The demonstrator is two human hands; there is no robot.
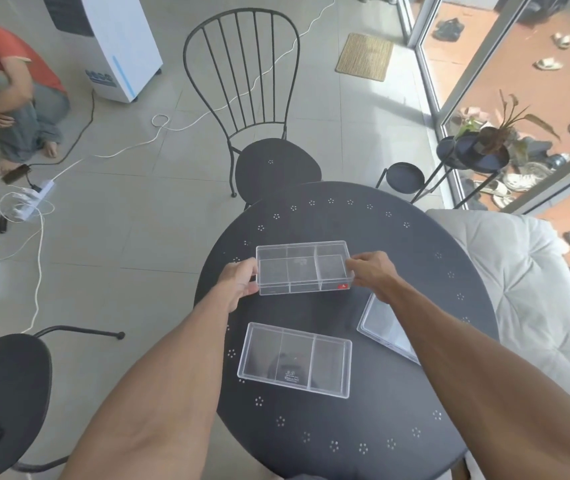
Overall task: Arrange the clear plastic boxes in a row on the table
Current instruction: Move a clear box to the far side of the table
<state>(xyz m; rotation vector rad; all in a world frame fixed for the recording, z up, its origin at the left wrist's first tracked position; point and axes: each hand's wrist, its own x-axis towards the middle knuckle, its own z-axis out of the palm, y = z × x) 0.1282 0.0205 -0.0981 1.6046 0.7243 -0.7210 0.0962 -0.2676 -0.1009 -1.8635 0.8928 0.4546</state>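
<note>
Three clear plastic boxes with inner dividers are on or over the round black table [415, 244]. The far box [302, 268], with a small red sticker at its near right corner, is gripped at both short ends: my left hand [240, 284] holds its left end and my right hand [373, 273] its right end. I cannot tell if it rests on the table or is lifted slightly. A second box [295, 360] lies flat nearer to me, slightly skewed. The third box [385, 329] lies to the right, angled and partly hidden by my right forearm.
A black wire chair [269, 164] stands beyond the table and another chair seat [3, 386] is at the near left. A white cushion [533, 282] lies right of the table. A person [6, 88] crouches at the far left among cables and a power strip [36, 199].
</note>
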